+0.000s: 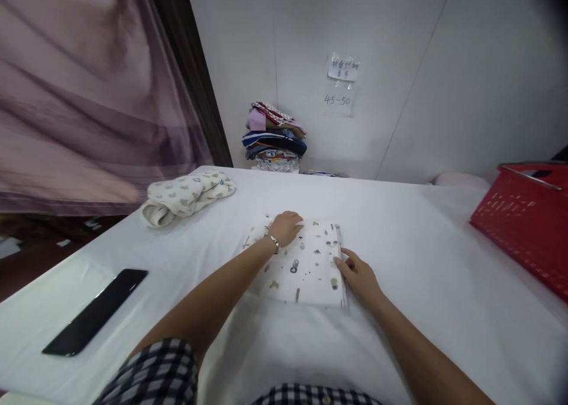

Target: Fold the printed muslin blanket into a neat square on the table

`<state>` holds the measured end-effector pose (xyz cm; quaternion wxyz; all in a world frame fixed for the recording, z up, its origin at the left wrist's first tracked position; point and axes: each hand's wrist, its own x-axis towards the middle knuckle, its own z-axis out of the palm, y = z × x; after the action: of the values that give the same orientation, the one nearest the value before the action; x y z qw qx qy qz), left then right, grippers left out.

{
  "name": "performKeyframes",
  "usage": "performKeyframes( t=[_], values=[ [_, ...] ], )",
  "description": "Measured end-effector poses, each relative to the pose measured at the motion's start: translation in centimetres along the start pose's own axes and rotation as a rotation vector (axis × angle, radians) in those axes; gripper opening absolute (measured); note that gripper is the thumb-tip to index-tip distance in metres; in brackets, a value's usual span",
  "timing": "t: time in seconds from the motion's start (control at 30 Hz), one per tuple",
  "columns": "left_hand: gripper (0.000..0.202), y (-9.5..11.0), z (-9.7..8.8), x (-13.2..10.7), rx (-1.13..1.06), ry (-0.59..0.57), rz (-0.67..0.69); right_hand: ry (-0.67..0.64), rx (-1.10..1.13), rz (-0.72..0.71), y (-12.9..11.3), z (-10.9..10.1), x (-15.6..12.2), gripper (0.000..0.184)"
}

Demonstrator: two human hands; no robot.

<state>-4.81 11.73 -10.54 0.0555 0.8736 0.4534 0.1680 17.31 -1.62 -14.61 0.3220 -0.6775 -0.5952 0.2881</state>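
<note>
A white cloth (310,269) printed with small grey, green and brown motifs lies folded into a rough rectangle in front of me. My left hand (286,227) rests flat on its upper left part, fingers stretched toward the right; a silver bracelet circles that wrist. At the cloth's right edge, my right hand (357,272) has its thumb on top and its fingers against the side, pinching the layered edge. Farther left on the table lies a loosely rolled cream garment (189,195) with grey patches.
The table (421,263) is covered in white. A glossy black flat panel (97,310) lies at left, and a red plastic basket (528,227) stands at right. Stacked folded clothes (275,139) rise beyond the far edge, near paper signs (341,86) on the wall. A pinkish curtain (89,97) hangs left.
</note>
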Motion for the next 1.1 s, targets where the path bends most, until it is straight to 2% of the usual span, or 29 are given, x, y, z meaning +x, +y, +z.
performKeyframes(
  t=[0.13, 0.27, 0.4, 0.6, 0.87, 1.0, 1.1],
  values=[
    [0.029, 3.3, 1.9, 2.8, -0.075, -0.055, 0.078, 0.001, 0.018, -0.019, 0.3, -0.1, 0.4, 0.051],
    [0.032, 5.1, 3.8, 4.7, -0.141, -0.126, 0.032, -0.021, -0.008, -0.039, 0.6, -0.2, 0.8, 0.052],
    [0.024, 5.2, 4.6, 5.9, -0.177, -0.120, -0.026, -0.047, -0.030, -0.052, 0.6, -0.3, 0.9, 0.052],
    [0.017, 5.9, 4.3, 6.8, -0.289, -0.062, -0.051, -0.068, -0.025, -0.044, 0.3, -0.5, 1.0, 0.052],
    [0.017, 5.9, 6.1, 6.8, -0.340, -0.165, -0.124, -0.070, -0.015, -0.035, 0.1, -0.6, 1.1, 0.049],
    [0.019, 5.7, 6.0, 6.9, -0.351, -0.193, -0.135, -0.075, -0.012, -0.023, 0.2, -0.6, 1.2, 0.051],
    [0.029, 5.8, 5.8, 7.0, -0.367, -0.220, -0.118, -0.075, -0.010, -0.020, 0.3, -0.5, 1.3, 0.053]
  ],
)
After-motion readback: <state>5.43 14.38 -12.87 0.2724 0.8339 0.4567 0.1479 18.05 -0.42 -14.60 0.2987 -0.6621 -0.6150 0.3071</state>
